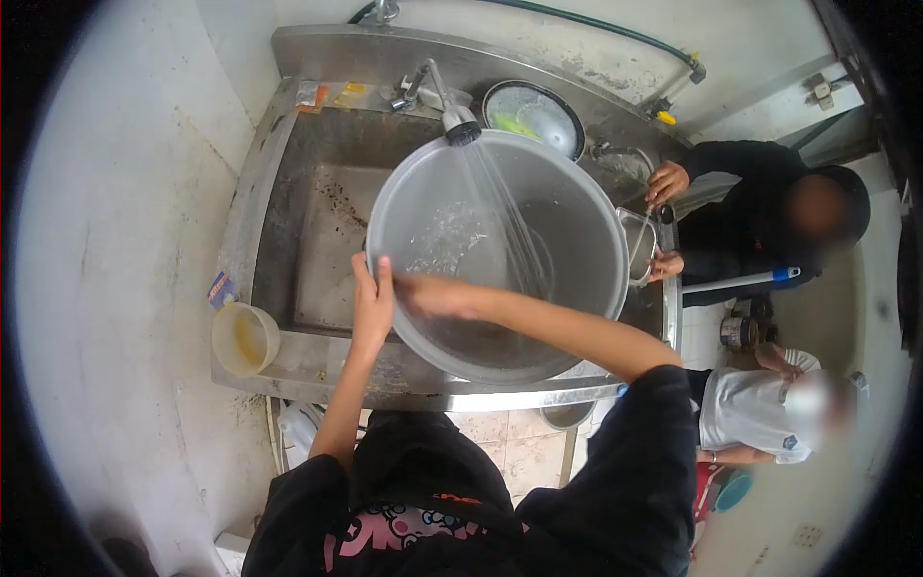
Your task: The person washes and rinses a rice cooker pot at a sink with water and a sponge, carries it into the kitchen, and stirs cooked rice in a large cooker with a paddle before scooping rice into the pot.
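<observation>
Pale, stained walls [125, 231] close in around a steel sink [332, 260], its basin marked with dark specks. Over the basin's right part and the front edge sits a large metal pot [577, 231], open side up toward the camera. Water [510, 212] sprays into it from a faucet head [462, 129] at the far rim. The left hand [372, 296] is closed on the pot's near-left rim, while the right hand [440, 297] is inside, close to the same side; it is blurred, so how far its fingers are open, or whether they hold anything, I cannot tell. Behind the pot lies a round, dark-rimmed lid [550, 123] with something green on it. A cloudy plastic tub [246, 339] stands at the sink's left front corner, beside a small blue packet [221, 289]. To the right, a person in black [731, 207] has both hands at a small metal container [637, 246]; nearer stands another person in a white shirt [755, 411].
</observation>
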Demonstrator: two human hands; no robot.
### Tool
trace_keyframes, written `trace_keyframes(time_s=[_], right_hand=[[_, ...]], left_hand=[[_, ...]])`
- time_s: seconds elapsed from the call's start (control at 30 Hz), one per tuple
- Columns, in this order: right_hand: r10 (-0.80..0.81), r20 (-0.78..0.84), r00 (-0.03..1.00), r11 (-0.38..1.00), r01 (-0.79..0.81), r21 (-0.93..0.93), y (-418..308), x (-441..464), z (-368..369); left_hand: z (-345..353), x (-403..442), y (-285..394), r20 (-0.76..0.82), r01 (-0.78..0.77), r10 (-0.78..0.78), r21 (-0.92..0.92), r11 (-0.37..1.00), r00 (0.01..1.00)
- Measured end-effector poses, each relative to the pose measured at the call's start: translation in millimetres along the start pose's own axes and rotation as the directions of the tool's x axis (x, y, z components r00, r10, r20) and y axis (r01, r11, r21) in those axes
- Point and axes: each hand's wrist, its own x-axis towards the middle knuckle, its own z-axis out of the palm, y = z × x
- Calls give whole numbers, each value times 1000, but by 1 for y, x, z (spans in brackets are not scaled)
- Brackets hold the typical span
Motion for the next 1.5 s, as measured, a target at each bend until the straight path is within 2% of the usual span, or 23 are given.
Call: trace_keyframes(time_s=[0.03, 0.13, 0.2, 0.27, 0.33, 0.4, 0.47, 0.53, 0.6, 0.63, 0.7, 0.77, 0.83, 0.93, 1.1, 1.13, 1.2, 1.27, 1.3, 1.33, 1.37, 1.4, 1.5], right_hand=[[-186, -191, 964, 976, 203, 74, 1, 18, 0], [-112, -228, 967, 941, 177, 289, -9, 18, -8], [123, 256, 959, 976, -71, -206, -22, -20, -1], [402, 239, 884, 888, -313, -336, -2, -38, 15], [258, 316, 913, 925, -139, -354, 27, -26, 10], [-96, 254, 963, 817, 222, -533, 35, -21, -9], [-369, 209, 905, 475, 377, -795, 47, 6, -43], [-275, 91, 957, -41, 82, -996, 3, -3, -93], [-273, 33, 961, -593, -141, -792, 19, -19, -156], [-120, 36, 992, -807, -76, -586, 17, -38, -173], [-141, 20, 990, -966, -133, -221, 61, -73, -208], [43, -325, 945, -788, -168, -592, 135, -88, -201], [505, -440, 743, -390, -258, -884, 142, -96, -184], [148, -236, 961, -575, -110, -811, 113, -80, -174], [-103, -12, 995, -711, -82, -699, 129, -21, -205], [91, -201, 975, -311, -164, -936, 137, -28, -195], [349, -265, 899, 124, -325, -937, 140, -30, -195], [753, 15, 658, 115, -108, -988, 98, -36, -181], [755, 14, 655, 109, -104, -989, 107, -36, -188], [392, -91, 915, -278, 23, -960, 123, -35, -199], [-49, 6, 999, -635, -27, -772, 129, -36, -204], [-46, 14, 999, -645, -19, -764, 136, -34, -204], [201, -222, 954, -785, 21, -619, 142, -29, -185]], left_hand=[[-1, 0, -4, -11, 71, -71, -18, 997, 997], [-3, 1, -3, 6, 75, -75, -49, 996, 997], [-3, 3, -4, 4, 65, -65, -40, 997, 998], [-3, -1, -2, 0, 65, -65, -37, 997, 998], [-1, -4, 9, 5, 24, -24, 3, 1000, 1000], [3, -3, -3, -4, -44, 44, -26, 999, 999], [5, -3, -10, -16, -109, 109, -48, 993, 994], [5, -1, -13, -13, -107, 106, -34, 994, 994], [2, -2, -6, 6, -53, 54, -43, 998, 999], [1, -3, -3, 29, -3, 4, -49, 999, 1000], [3, -3, -5, 9, -32, 33, -74, 997, 999], [5, -5, -4, -14, -63, 62, -106, 992, 998], [4, -5, 1, 2, -32, 33, -110, 993, 999], [0, -6, 9, 12, -65, 66, -27, 998, 998], [0, -5, 5, 3, -78, 78, -59, 995, 997], [0, -5, 4, 7, -83, 84, -51, 995, 996], [0, -5, 8, 3, -69, 69, -65, 996, 998], [1, -8, 6, -7, -46, 46, -80, 996, 999], [2, -7, 2, -11, -81, 80, -62, 995, 997], [2, -6, 0, -19, -116, 116, -45, 992, 993], [1, -7, 2, -28, -114, 113, -50, 992, 993], [0, -8, 6, -26, -100, 98, -59, 993, 995], [1, -5, 0, -20, -88, 87, -75, 993, 996]])
